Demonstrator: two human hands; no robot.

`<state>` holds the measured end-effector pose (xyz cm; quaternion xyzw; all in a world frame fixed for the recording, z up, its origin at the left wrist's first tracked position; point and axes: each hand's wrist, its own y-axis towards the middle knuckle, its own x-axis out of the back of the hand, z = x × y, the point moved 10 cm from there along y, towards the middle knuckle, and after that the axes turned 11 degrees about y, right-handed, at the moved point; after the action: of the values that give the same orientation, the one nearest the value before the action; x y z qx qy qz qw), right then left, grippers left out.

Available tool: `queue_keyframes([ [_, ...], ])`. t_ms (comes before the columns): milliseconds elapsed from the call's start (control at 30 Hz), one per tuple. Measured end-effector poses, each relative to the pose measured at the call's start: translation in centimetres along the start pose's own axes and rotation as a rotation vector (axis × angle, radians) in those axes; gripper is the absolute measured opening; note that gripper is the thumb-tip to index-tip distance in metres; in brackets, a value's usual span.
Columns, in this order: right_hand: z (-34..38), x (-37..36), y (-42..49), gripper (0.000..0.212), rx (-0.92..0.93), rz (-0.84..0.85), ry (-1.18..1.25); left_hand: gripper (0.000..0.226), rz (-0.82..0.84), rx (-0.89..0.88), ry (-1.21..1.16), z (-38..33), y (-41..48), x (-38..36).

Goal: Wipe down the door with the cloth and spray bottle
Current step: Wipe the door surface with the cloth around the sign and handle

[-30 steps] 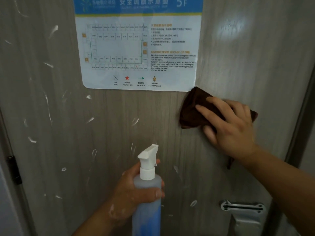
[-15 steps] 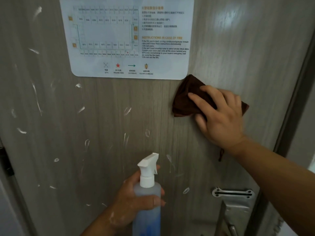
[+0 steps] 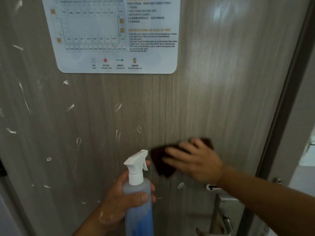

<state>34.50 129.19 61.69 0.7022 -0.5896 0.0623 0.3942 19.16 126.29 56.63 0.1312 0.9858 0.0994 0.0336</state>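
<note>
The translucent plastic spray bottle (image 3: pixel 139 218), part full of blue liquid, stands nearly upright at the lower middle of the frame; its long axis runs bottom to top, and its white trigger head points up and to the right, towards the grey-brown wood-grain door (image 3: pixel 213 99). The dark brown cloth (image 3: pixel 162 162) lies flat against the door just right of the nozzle, at the lower middle-right, above the metal lock plate (image 3: pixel 226 210).

Half a second ago the cloth sat just under the lower right corner of the white evacuation placard (image 3: pixel 117 34); now it and the right hand (image 3: pixel 196 162) are well below the placard, blurred by motion; the spray bottle has hardly shifted.

The right hand reaches in from the lower right, palm to the door, fingers spread and fairly straight, pressing the cloth; the left hand (image 3: pixel 119 200) comes up from the bottom edge, fingers and thumb wrapped round the bottle's body. White foam smears (image 3: pixel 69 107) dot the door's left half.
</note>
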Motion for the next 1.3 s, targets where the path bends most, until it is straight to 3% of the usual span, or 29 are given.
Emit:
queue_keyframes([
  [133, -8.7, 7.6, 5.3, 0.046, -0.268, -0.216, -0.114, 0.094, -0.013, 0.002, 0.023, -0.3, 0.4, -0.1],
  [233, -10.5, 9.5, 6.1, 0.044, -0.415, -0.349, -0.113, 0.091, -0.006, 0.004, 0.023, -0.1, 0.4, -0.5],
  [300, -8.0, 6.9, 4.7, 0.048, -0.380, -0.293, -0.084, 0.090, 0.013, 0.000, 0.027, 0.1, 0.4, -0.8],
  [433, 1.1, -1.1, -1.8, 0.044, -0.057, 0.005, 0.009, 0.092, 0.044, -0.010, 0.000, 0.1, 0.3, -1.1],
  [500, 1.6, -1.7, -3.3, 0.042, 0.014, 0.072, 0.025, 0.090, 0.059, -0.016, 0.000, -0.1, 0.1, -1.1],
  [567, -1.3, 0.8, -2.0, 0.046, -0.024, -0.006, -0.006, 0.089, 0.057, -0.024, 0.007, -0.4, 0.1, -0.8],
  [733, -13.1, 11.3, 4.3, 0.048, -0.386, -0.324, -0.133, 0.094, 0.033, -0.049, 0.002, -1.5, 0.1, -0.1],
  [867, -13.9, 12.3, 5.3, 0.046, -0.526, -0.443, -0.137, 0.094, -0.006, -0.080, 0.009, -2.7, 0.0, 0.8],
  [1133, -2.5, 2.5, -0.5, 0.043, -0.227, -0.142, -0.038, 0.085, -0.063, -0.151, 0.055, -5.8, -0.6, 2.6],
  [1300, -7.3, 6.3, 3.2, 0.049, -0.328, -0.221, -0.058, 0.082, -0.060, -0.143, 0.060, -6.2, -0.9, 3.3],
])
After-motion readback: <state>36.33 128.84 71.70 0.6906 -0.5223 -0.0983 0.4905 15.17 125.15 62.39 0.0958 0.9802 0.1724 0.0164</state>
